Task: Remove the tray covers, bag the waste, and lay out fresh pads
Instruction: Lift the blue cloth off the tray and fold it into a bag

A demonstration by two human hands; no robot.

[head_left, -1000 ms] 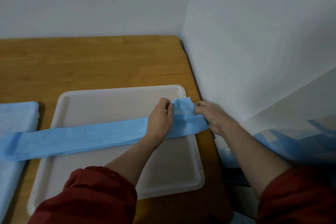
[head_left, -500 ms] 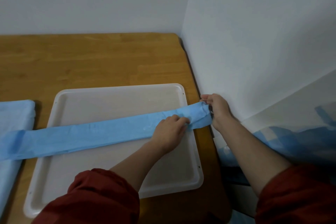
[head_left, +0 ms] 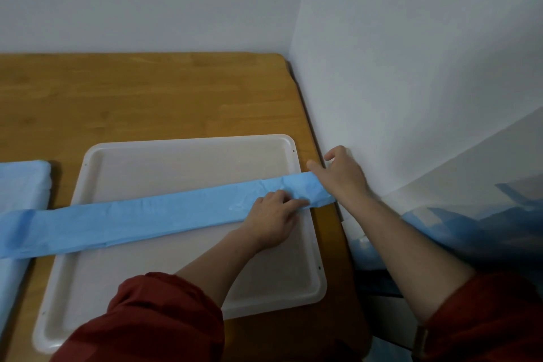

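A white plastic tray (head_left: 164, 282) lies on the wooden table. A blue pad (head_left: 141, 217), folded into a long strip, stretches across it from the left frame edge to the tray's right rim. My left hand (head_left: 273, 214) sits on the strip near its right end, fingers curled and pinching the pad's lower edge. My right hand (head_left: 342, 175) is at the strip's very end beside the wall, fingers spread and straight, its heel against the pad. Red sleeves cover both forearms.
A second blue pad (head_left: 20, 185) covers something at the left edge. A clear plastic bag (head_left: 476, 223) holding blue waste hangs at the right, below the table's edge. White walls close in behind and to the right; bare wood (head_left: 147, 97) lies beyond the tray.
My right hand has let go of the strip's end and spread its fingers. My left hand moved from the upper edge down onto the strip and now pinches its lower edge.
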